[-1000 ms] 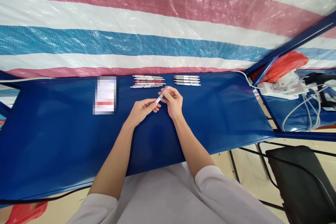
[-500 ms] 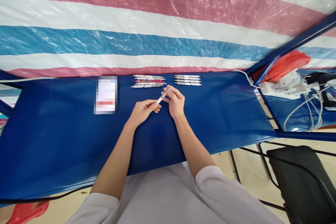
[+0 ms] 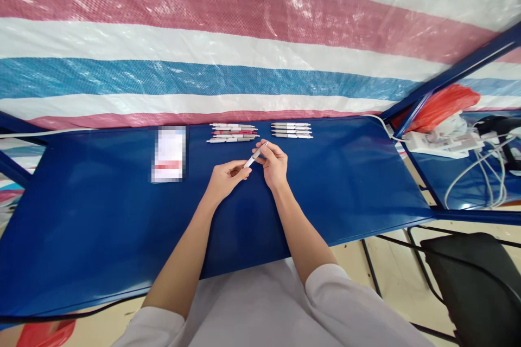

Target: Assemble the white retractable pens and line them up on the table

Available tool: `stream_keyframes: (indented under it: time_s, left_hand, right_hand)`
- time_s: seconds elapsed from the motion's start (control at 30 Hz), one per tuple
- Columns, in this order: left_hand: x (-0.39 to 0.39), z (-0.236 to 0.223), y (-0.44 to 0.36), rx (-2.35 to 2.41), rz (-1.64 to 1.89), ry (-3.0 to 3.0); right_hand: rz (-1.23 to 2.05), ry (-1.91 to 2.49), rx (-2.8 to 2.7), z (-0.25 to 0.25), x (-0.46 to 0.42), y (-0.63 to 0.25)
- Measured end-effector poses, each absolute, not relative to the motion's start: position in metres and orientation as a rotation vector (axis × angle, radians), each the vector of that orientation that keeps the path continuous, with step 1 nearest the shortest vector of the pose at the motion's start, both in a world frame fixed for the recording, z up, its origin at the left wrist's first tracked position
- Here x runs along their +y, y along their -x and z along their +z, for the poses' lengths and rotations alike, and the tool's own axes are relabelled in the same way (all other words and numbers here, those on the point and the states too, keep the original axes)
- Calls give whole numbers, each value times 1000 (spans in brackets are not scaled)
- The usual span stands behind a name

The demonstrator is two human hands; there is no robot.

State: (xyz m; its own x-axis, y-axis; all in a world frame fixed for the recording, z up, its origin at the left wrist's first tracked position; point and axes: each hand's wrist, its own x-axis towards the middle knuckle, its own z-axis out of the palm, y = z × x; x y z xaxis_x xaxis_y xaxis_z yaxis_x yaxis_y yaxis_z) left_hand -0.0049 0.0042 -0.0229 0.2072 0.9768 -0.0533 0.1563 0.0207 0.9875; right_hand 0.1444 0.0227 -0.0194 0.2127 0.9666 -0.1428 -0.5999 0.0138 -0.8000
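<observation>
A white and grey pen [image 3: 253, 159] is held slantwise between my two hands above the blue table [image 3: 122, 238]. Thumb and fingers of my left hand [image 3: 226, 178] are closed on its lower white end. My right hand [image 3: 273, 164] pinches the grey upper part near the other end. Behind the hands, to the left, lies a group of several pens [image 3: 232, 139], one of them red. A second group of several white and grey pens [image 3: 291, 135] lies side by side to the right.
A blurred-out white, flat item [image 3: 169, 154] lies on the table at left. Striped plastic sheeting [image 3: 228, 78] hangs behind. At right are a power strip [image 3: 439, 143] with white cables, a red plastic bag [image 3: 456, 103] and a dark chair [image 3: 468, 276].
The view has tilted slightly, so everything sits a little lower. Both hands keep hold of the pen; the left fingers have closed further around its lower end.
</observation>
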Motion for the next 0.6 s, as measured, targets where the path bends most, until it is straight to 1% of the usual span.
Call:
stream_keyframes:
  time_s: [0.17,0.37,0.6]
  left_hand:
    - [3,-18,0,1198,966,-1426]
    - [-1,-5,0,1000,696,-1339]
    - [-2,-13,0,1072,811,-1224]
  right_hand:
    - [1306,897,-463,-19,24,-145]
    - [1375,841,-434,-17,23,-149]
    - [1400,824,-471,-15,22,-148]
